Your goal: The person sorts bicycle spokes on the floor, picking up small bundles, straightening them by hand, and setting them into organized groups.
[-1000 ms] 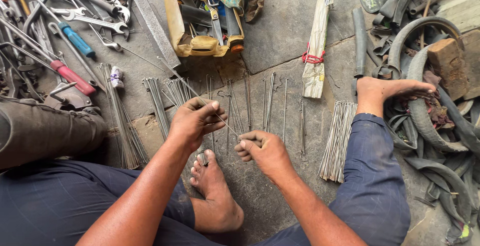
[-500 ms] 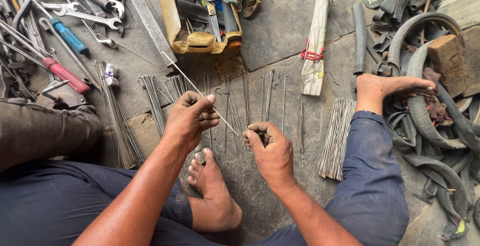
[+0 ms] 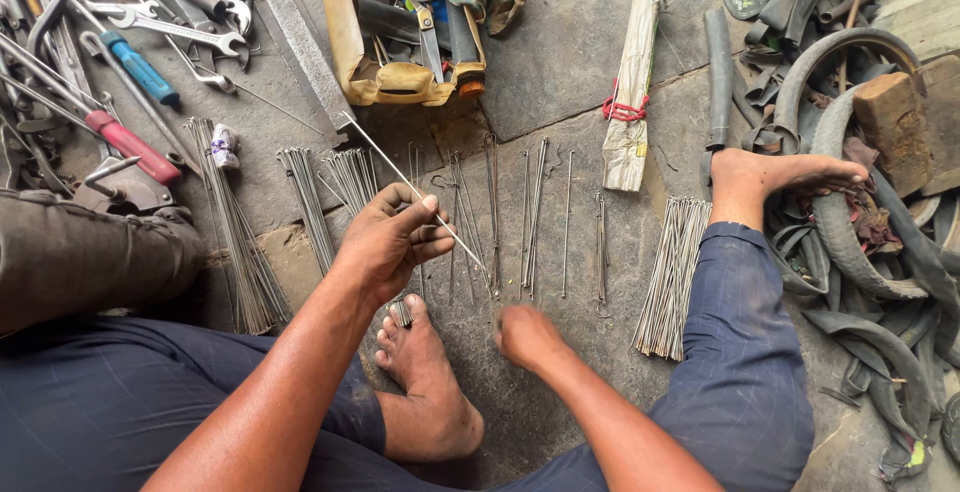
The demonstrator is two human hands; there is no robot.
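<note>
Head view looks straight down at a person seated on a stone floor [image 3: 590, 72], both bare feet out in front. Left hand [image 3: 390, 242], just left of the frame's centre, pinches one thin metal spoke [image 3: 415, 189] between thumb and fingertips; the spoke runs on a slant from upper left, near a flat file [image 3: 300, 47], down to lower right past the fingers. Right hand [image 3: 525, 335], a little below centre, is blurred and seems curled in a loose fist low over the floor; whether it holds anything I cannot tell. Between and above the two hands, loose spokes [image 3: 535, 214] lie on the floor in rough parallel rows, pointing up the frame. More spokes sit in bundles: one long bundle [image 3: 235, 227] at left beside a dark rolled tyre [image 3: 90, 252], and another bundle [image 3: 672, 277] right of centre, just beside the trouser leg. A paper-wrapped spoke pack [image 3: 630, 92] tied with red string lies upper right of centre. At top centre a yellow tool tray [image 3: 345, 37] holds scissors and other tools. Upper left of the frame is crowded with spanners [image 3: 165, 20] and screwdrivers, one blue-handled [image 3: 140, 67], one red-handled [image 3: 130, 147]. Old tyres and rubber scraps [image 3: 850, 232] fill the right edge.
</note>
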